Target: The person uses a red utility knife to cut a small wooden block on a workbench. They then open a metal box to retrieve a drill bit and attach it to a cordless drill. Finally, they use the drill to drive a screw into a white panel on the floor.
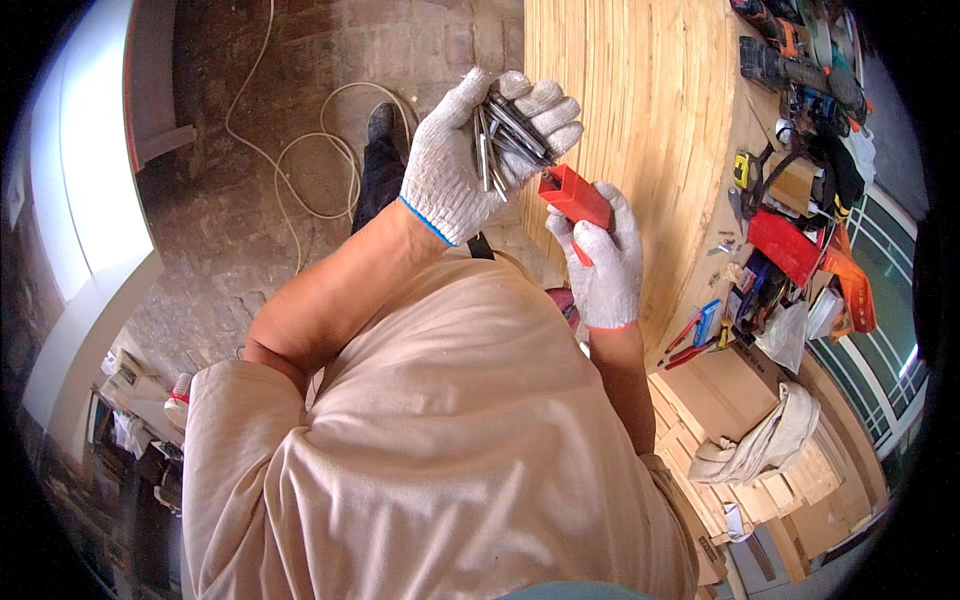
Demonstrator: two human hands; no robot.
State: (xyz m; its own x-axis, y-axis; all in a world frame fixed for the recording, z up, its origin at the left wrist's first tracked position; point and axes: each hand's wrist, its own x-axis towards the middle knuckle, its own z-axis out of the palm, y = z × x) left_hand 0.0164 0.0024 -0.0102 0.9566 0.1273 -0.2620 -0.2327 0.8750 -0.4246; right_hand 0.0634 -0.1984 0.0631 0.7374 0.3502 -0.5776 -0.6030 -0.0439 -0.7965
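My left hand [470, 150], in a white knit glove with a blue cuff, is palm up with its fingers partly curled. Across the palm lie several slim metal rods [512, 130], silver and dark, that look like drill bits. Close by on the right, my right hand [608, 265], also gloved, grips a small red plastic case [578, 195]. The case's open end faces the rods, and something dark shows inside it. Whether the case touches the left hand's fingers I cannot tell.
A light wooden workbench [640, 110] runs along my right. On its far side lie power tools [790, 60], a yellow tape measure [741, 170] and a red container [785, 243]. A cardboard box [722, 385] stands lower right. A pale cable [285, 175] loops over the brick floor.
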